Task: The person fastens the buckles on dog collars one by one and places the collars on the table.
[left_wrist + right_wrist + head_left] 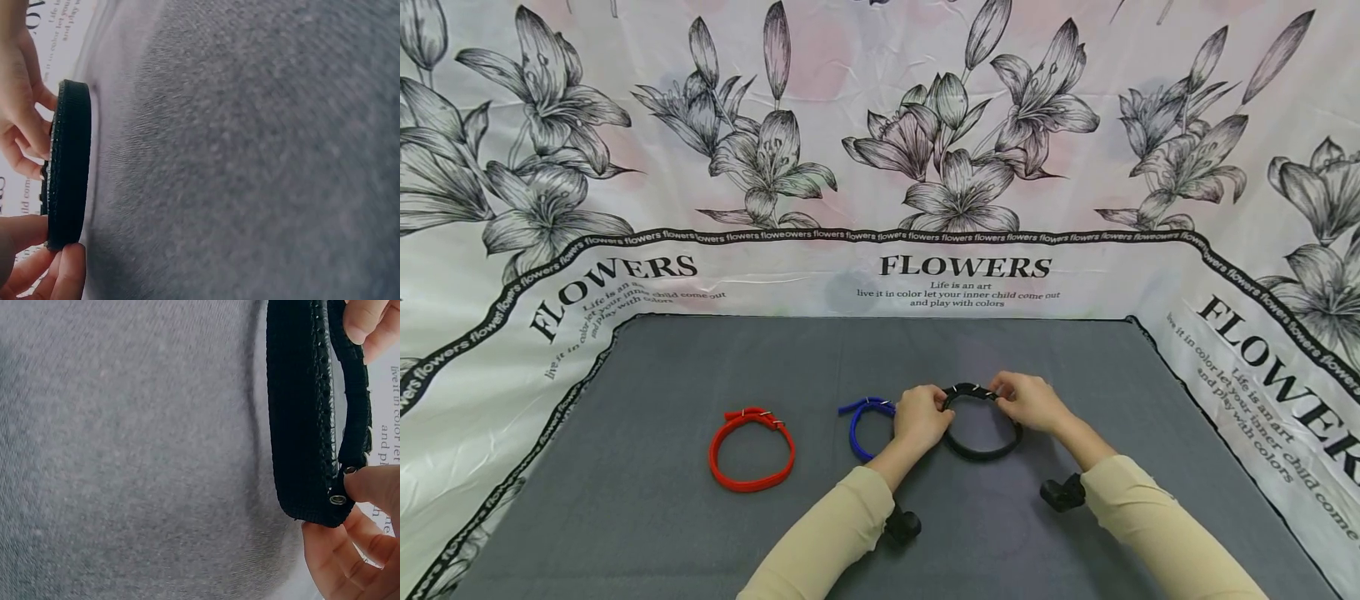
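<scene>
A black collar [983,455], buckled into a loop, is held between both hands over the grey cloth. My left hand [922,417] pinches its left side, thumb and fingers on either side of the strap in the left wrist view. On the opposite side my right hand [1028,402] grips the strap, its thumb beside metal eyelets [338,500] in the right wrist view. Left of the black loop lies a blue collar [857,437], partly hidden behind my left hand. A red collar [751,485] with a metal buckle lies farther left, also closed into a ring.
Grey cloth [662,400] covers the table surface. White flower-printed fabric [805,275] borders it at the back and sides. Black wrist devices [1063,493] hang below both beige sleeves, close to the cloth.
</scene>
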Action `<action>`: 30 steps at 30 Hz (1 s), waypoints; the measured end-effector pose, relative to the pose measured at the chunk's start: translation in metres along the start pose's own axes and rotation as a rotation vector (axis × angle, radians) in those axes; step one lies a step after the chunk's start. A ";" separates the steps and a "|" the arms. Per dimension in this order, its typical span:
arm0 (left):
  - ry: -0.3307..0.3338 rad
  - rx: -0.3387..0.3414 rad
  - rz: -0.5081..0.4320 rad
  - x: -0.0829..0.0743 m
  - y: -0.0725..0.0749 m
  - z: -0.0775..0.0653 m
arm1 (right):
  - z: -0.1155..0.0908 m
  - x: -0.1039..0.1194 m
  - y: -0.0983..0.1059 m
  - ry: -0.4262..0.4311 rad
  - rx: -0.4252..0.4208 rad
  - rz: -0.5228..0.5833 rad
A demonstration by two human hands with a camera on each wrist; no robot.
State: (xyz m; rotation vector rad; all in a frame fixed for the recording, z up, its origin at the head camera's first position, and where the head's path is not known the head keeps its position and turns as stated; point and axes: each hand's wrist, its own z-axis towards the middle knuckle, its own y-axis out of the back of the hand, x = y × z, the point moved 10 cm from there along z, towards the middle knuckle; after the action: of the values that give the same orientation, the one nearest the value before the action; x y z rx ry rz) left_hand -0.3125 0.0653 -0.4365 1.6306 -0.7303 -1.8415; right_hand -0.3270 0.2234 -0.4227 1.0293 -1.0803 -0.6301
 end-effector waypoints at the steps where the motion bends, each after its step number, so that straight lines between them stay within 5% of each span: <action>1: 0.005 0.001 0.000 0.000 -0.002 0.000 | 0.000 -0.001 0.000 -0.002 0.002 -0.002; 20: 0.037 0.024 0.019 -0.004 -0.013 -0.002 | -0.004 -0.010 -0.006 -0.045 0.044 -0.045; 27: -0.010 0.047 0.079 -0.004 -0.004 0.003 | 0.002 0.001 -0.003 -0.044 0.147 -0.106; 30: -0.056 0.070 0.103 -0.005 0.004 0.006 | 0.006 0.006 0.005 -0.042 0.128 -0.158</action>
State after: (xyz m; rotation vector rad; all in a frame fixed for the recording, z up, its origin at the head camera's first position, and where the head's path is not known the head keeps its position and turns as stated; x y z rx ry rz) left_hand -0.3173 0.0664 -0.4300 1.5596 -0.8952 -1.8132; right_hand -0.3304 0.2186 -0.4157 1.2258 -1.0942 -0.7190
